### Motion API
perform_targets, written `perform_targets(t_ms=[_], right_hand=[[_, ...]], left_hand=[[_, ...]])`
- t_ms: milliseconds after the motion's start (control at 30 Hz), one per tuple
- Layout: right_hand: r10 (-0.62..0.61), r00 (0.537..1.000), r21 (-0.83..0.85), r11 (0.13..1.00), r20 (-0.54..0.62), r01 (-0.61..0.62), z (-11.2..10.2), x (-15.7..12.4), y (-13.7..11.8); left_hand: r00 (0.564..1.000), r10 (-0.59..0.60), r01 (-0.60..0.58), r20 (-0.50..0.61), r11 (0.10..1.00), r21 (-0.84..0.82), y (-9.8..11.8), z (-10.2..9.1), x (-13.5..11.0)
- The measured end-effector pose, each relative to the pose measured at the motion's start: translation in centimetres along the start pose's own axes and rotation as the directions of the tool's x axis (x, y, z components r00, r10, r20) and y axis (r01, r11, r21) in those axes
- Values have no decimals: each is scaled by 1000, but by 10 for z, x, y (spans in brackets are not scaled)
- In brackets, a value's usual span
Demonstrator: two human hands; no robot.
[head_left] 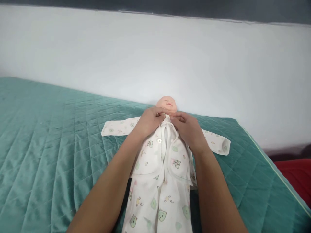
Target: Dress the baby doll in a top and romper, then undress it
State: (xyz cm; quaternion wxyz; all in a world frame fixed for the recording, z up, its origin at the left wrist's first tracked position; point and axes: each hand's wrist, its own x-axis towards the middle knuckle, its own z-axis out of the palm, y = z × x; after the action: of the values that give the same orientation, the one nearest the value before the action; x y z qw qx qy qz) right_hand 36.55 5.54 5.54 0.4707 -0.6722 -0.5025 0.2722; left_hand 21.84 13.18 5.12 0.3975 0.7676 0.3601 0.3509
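A baby doll (167, 102) lies on its back, its head against the wall side. It wears a white baby jacket (177, 163) printed with small animals, sleeves spread out to both sides, over matching trousers (159, 207). Thin white tie strings (167, 118) meet in a small knot or loop under the doll's chin, and one loose end curves down the chest. My left hand (151, 122) is closed at the left of the collar, pinching a tie string. Opposite it, my right hand (187, 127) pinches the string on the right side. Some fingertips are partly hidden.
A green quilted cover (60, 145) spreads under the doll, with its piped edge running down the right. Behind stands a white wall (121, 58) with a dark band on top. A red plastic object (295, 176) sits beyond the right edge.
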Motion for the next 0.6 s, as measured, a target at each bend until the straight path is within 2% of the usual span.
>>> perform_targets(t_ms=[300, 600], right_hand=[[-149, 986, -153, 979, -79, 135, 6, -4, -5], [-294, 949, -415, 882, -117, 222, 12, -9, -4]], left_hand=[[999, -48, 48, -1, 999, -26, 4, -2, -1], [999, -41, 41, 22, 999, 2, 6, -4, -1]])
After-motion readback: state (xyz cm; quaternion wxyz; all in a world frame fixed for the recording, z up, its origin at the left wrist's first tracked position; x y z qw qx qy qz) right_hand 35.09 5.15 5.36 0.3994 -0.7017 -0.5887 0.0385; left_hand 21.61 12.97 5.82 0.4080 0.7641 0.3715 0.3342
